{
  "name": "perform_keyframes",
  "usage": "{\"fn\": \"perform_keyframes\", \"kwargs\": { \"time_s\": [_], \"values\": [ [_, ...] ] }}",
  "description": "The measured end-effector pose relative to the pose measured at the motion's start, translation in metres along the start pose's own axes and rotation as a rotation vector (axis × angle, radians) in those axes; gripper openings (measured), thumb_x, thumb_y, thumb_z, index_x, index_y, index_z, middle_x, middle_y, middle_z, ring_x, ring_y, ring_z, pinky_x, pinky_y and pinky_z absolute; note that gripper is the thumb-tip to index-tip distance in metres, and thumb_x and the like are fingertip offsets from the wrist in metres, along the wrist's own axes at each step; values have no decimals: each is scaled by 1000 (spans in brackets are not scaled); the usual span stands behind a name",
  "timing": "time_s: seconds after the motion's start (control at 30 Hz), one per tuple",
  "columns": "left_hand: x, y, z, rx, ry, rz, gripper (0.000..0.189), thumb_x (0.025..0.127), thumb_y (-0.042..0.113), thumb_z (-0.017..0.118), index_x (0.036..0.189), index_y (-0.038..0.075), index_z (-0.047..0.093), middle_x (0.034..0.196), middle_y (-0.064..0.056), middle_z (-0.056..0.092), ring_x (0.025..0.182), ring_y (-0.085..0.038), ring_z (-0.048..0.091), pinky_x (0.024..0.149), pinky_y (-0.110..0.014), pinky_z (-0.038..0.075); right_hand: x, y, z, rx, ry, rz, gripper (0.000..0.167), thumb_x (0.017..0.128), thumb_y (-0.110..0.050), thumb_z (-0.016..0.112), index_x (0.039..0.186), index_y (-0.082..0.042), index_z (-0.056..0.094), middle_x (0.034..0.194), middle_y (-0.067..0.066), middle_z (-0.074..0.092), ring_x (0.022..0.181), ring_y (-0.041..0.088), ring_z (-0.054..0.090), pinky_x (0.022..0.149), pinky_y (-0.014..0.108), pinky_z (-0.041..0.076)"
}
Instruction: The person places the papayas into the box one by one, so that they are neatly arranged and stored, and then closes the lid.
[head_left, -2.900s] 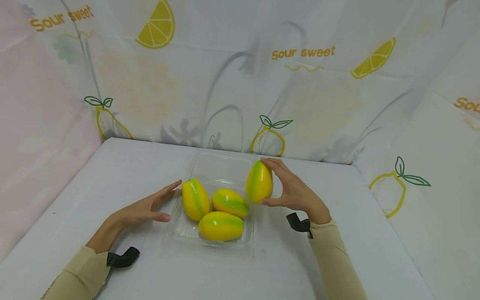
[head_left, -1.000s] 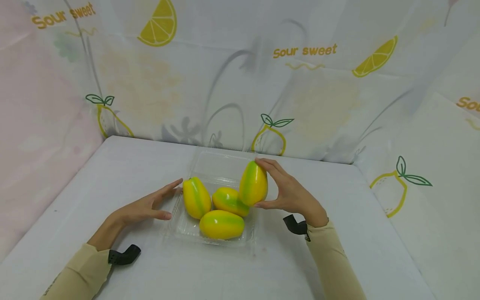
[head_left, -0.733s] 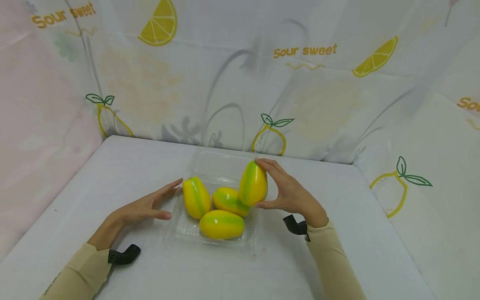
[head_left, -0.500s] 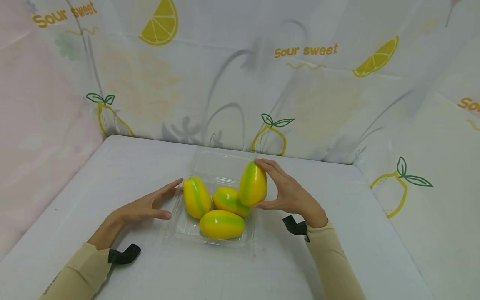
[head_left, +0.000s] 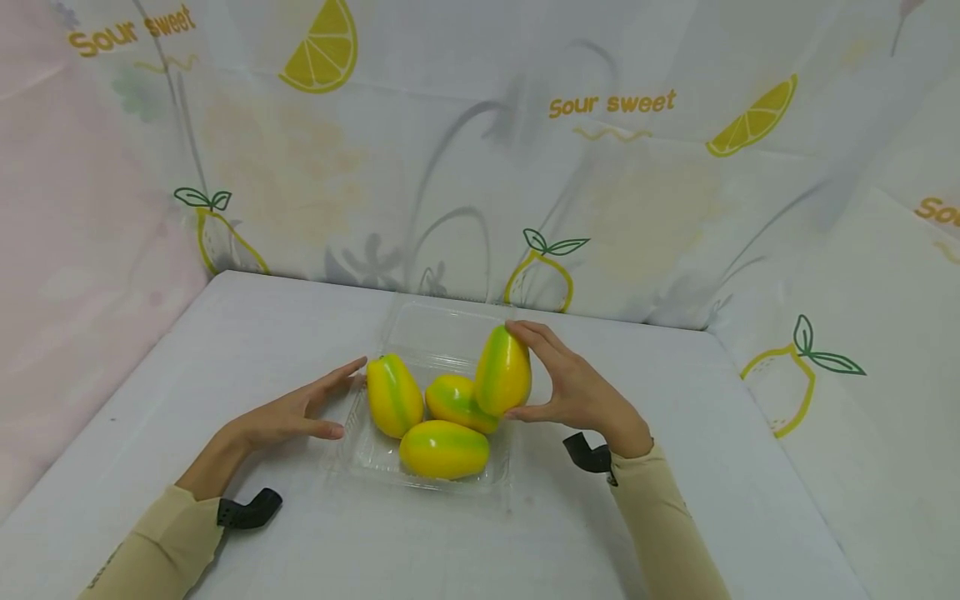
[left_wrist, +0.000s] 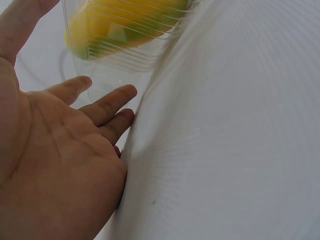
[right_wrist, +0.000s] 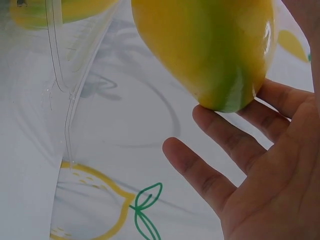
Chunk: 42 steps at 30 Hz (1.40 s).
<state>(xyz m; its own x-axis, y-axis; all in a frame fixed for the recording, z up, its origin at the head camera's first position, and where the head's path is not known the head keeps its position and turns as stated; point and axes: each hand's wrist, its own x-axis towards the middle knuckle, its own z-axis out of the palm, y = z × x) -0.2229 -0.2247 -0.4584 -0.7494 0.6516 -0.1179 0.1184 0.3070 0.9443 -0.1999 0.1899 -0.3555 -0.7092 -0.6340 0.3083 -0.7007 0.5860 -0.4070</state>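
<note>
My right hand holds a yellow papaya with a green stripe between thumb and fingertips. It stands upright over the right part of a clear plastic clamshell box, partly covering a papaya behind. Two more papayas lie in the box, one at the left and one at the front. In the right wrist view, fingertips touch the held papaya's end. My left hand is beside the box's left wall, fingers spread and holding nothing; the left wrist view shows its palm.
The box's lid lies folded back towards the rear wall. A white cloth covers the table. Behind and at the sides hang printed cloths with lemon drawings. A black wrist mount sits on the left sleeve, another on the right.
My right hand has carried the papaya a little left and slightly down, further over the box. The left hand and the other papayas have stayed in place.
</note>
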Motion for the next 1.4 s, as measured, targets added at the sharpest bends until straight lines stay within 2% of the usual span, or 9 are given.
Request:
{"fn": "perform_keyframes", "kwargs": {
  "time_s": [1.1, 1.4],
  "values": [
    [-1, 1, -1, -3, 0, 2, 96, 85, 22, 71, 159, 27, 10, 164, -21, 5, 149, -47, 0, 107, -77, -4, 4, -6, 8, 0, -29, 10, 105, 72, -43, 85, 155, -20, 25, 155, -3, 33, 137, 17, 42, 112, 40, 40],
    [0, 1, 0, -3, -1, -6, 95, 85, 23, 71, 158, 28, 10, 164, -21, 6, 149, -47, -1, 106, -78, -4, 5, -8, 10, -2, -42, 3, 104, 72, -42, 86, 154, -17, 27, 154, 0, 34, 137, 19, 43, 111, 41, 41]
  ]
}}
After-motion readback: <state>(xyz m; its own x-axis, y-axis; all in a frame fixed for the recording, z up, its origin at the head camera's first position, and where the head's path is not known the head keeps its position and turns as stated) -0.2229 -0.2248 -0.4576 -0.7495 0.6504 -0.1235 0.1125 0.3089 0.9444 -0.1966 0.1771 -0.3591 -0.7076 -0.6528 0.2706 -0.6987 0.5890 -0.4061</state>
